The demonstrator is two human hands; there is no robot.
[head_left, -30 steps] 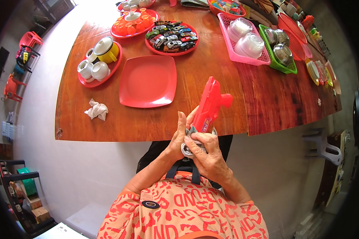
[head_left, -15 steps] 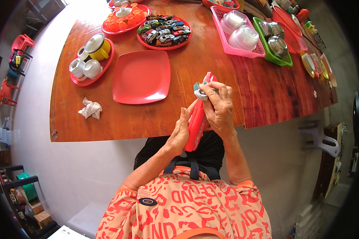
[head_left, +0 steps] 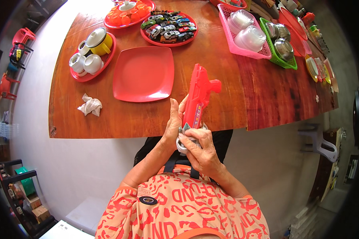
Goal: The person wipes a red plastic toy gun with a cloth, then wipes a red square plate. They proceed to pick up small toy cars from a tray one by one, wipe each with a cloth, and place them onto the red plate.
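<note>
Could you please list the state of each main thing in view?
Red toy gun: held, against left hand
Cloth: bunched in right hand
Square red plate: face up
Tissue: crumpled
Yellow mug: lidded
Toy cars: crowded together
Pink basket: holding clear bowls
Green basket: holding metalware

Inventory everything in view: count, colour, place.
Wooden table: 1, brown, centre
Plastic toy pistol: 1, red, over near edge
Crumpled cloth: 1, greyish, pistol's lower end
Square plate: 1, red, left
Crumpled tissue: 1, white, left
Round tray: 1, red, beyond plate
Toy cars: many, mixed, round tray
Oval tray: 1, red, left
Rounded cups: 3, white, oval tray
Lidded mug: 1, yellow, oval tray
Small cups: several, orange, far left
Plastic baskets: 2, pink and green, right
Rounded bowls: several, clear and silver, baskets
Edge furniture and clutter: many, mixed, unclear
Left grip: 1, bare, at pistol
Right grip: 1, bare, at cloth
</note>
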